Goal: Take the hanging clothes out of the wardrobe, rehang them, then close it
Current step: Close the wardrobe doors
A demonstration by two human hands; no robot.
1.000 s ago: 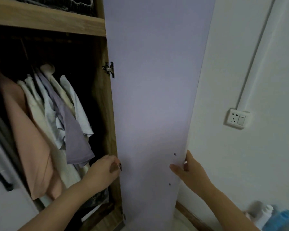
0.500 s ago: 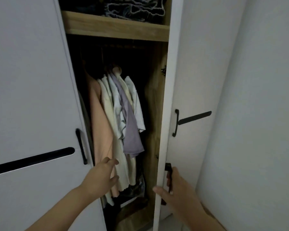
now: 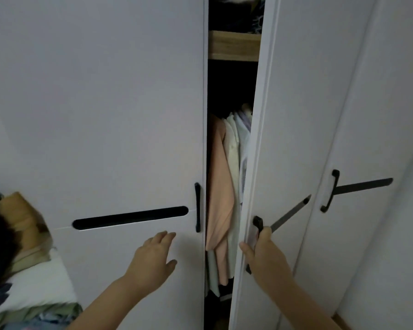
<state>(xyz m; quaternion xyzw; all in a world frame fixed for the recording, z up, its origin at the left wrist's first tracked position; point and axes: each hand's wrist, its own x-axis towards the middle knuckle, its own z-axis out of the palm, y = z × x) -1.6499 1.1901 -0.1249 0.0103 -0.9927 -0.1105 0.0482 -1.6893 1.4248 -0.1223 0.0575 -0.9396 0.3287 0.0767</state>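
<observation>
Right hand (image 3: 265, 254) curls round the black handle (image 3: 258, 225) of the right door (image 3: 279, 139), hiding its lower part; left hand (image 3: 153, 256) lies flat, fingers slightly spread, on the left door (image 3: 105, 115) — hanging clothes (image 3: 221, 186) half hidden in the gap.

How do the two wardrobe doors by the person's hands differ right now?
The left door looks flush and shut; the right door stands ajar, leaving a gap that shows hanging clothes. The left hand lies flat on the left door, off its handle; the right hand grips the right door's black handle. Both doors are white with black handles.
</observation>
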